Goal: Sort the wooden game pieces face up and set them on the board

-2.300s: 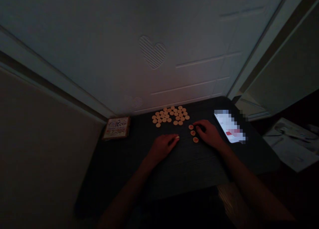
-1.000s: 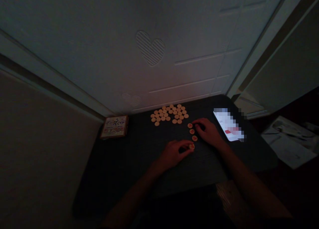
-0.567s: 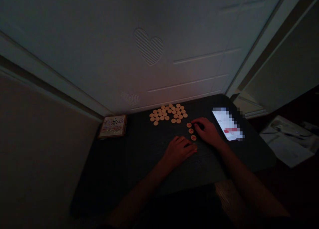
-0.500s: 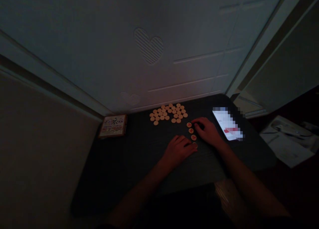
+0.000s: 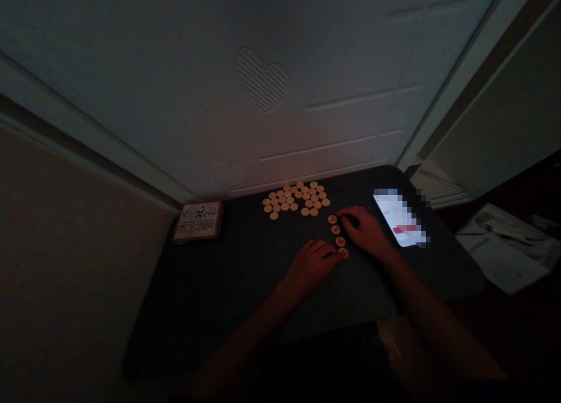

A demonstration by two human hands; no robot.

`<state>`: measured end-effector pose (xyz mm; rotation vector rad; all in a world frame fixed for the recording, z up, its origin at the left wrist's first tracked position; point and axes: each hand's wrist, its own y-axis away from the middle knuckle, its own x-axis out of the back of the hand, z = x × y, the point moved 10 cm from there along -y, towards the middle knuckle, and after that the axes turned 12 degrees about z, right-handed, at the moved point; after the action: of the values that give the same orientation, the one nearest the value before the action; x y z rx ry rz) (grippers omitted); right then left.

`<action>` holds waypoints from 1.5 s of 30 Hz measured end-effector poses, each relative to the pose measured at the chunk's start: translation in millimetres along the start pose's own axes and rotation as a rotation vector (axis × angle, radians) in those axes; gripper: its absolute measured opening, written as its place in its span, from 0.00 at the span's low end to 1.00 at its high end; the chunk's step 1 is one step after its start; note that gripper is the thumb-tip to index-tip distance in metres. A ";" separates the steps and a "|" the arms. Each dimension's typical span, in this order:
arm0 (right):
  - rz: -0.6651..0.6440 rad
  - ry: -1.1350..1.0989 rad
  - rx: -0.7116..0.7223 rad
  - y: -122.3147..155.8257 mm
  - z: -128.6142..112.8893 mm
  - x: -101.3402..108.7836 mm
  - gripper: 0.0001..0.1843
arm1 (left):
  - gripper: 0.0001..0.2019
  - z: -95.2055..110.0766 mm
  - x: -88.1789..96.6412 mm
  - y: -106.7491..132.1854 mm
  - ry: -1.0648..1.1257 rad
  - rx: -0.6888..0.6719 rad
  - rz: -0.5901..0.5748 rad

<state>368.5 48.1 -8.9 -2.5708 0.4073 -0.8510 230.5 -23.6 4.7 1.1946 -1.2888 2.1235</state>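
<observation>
Four-in-a-line is how several round wooden Chinese chess pieces with red characters lie on the dark table, running from the back piece (image 5: 332, 219) to the front piece (image 5: 344, 253). At the left edge of that front piece are the fingertips of my left hand (image 5: 313, 264), touching it, with the other fingers stretched low over the tabletop. My right hand (image 5: 362, 230) rests to the right of the line. Its index fingertip is close beside the back piece, and a gap shows between finger and thumb. Behind them sits a loose cluster of pale round pieces (image 5: 285, 207), faces unreadable.
A flat box with a printed lid (image 5: 197, 221) lies at the table's left. A lit phone (image 5: 397, 219), partly pixelated, lies on the right. The dark table (image 5: 245, 298) meets a pale panel with heart reliefs (image 5: 263, 79). White boxes (image 5: 508, 251) stand lower right.
My left fingers have drawn slightly back to the left, so more of the front piece shows. That piece sits marginally closer to the line. The right hand is practically still.
</observation>
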 end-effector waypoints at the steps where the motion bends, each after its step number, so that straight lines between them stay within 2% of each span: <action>1: -0.001 -0.002 -0.001 -0.1 -0.6 0.3 0.11 | 0.11 -0.1 -0.8 0.3 0.002 0.002 -0.005; 7: -0.002 0.000 -0.005 -0.1 -0.5 0.3 0.11 | 0.12 0.2 -4.8 1.3 -0.020 -0.007 -0.031; 16: -0.004 0.006 -0.007 -0.4 1.8 0.0 0.11 | 0.12 0.7 0.3 2.1 -0.030 0.016 -0.032; 21: -0.001 0.005 0.003 -0.4 -0.4 1.2 0.11 | 0.14 -19.8 12.6 3.3 -0.029 0.100 -0.014; 27: -0.011 0.010 -0.006 0.0 1.3 0.0 0.11 | 0.15 -60.9 34.7 2.3 -0.086 0.199 -0.011; 31: -0.017 0.014 -0.010 -0.3 1.2 -0.3 0.11 | 0.22 -90.2 43.9 1.1 -0.186 0.253 0.006; 34: -0.024 0.008 -0.012 -0.3 0.4 -0.4 0.12 | 0.27 -106.2 41.5 1.1 -0.248 0.272 0.002; 38: -0.015 0.001 -0.016 -0.2 -0.6 1.0 0.12 | 0.29 -112.8 33.4 4.0 -0.285 0.275 -0.020; 45: -0.020 0.005 -0.012 -0.3 -2.0 0.8 0.11 | 0.28 -102.1 35.1 16.0 -0.286 0.271 -0.073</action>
<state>367.9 47.5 -6.9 -2.5883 0.3906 -0.8648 152.1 52.2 2.8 1.6825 -1.0679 2.1831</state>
